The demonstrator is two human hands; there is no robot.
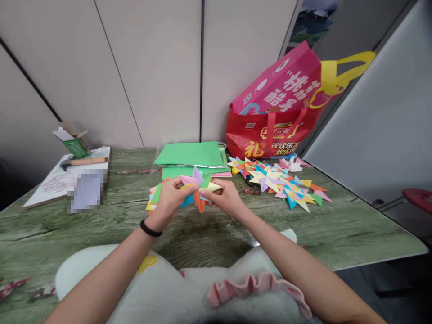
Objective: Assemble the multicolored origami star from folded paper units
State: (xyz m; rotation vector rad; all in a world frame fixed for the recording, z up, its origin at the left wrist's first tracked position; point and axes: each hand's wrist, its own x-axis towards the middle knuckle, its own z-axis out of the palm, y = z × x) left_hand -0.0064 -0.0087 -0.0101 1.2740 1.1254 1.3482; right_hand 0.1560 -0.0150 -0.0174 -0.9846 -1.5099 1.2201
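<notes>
paper star (pixel 198 185), many-coloured and spiky, is between your left hand (pixel 172 193) and your right hand (pixel 227 195), over the desk (pixel 128 229) in front of you. you pinch its left side with the left, thumb on top; with the right you grip it by a pale yellow spike, thumb also on top. folded papers (pixel 154 198) lie just beside your left hand, partly hidden by it. behind the star sits green paper (pixel 191 154). to your right, near the red bag (pixel 248 135), spreads a pile of stars (pixel 270 175). well to your left, a hammer (pixel 92 160) lies on a white board (pixel 47 186), beside a green box (pixel 77 147).
</notes>
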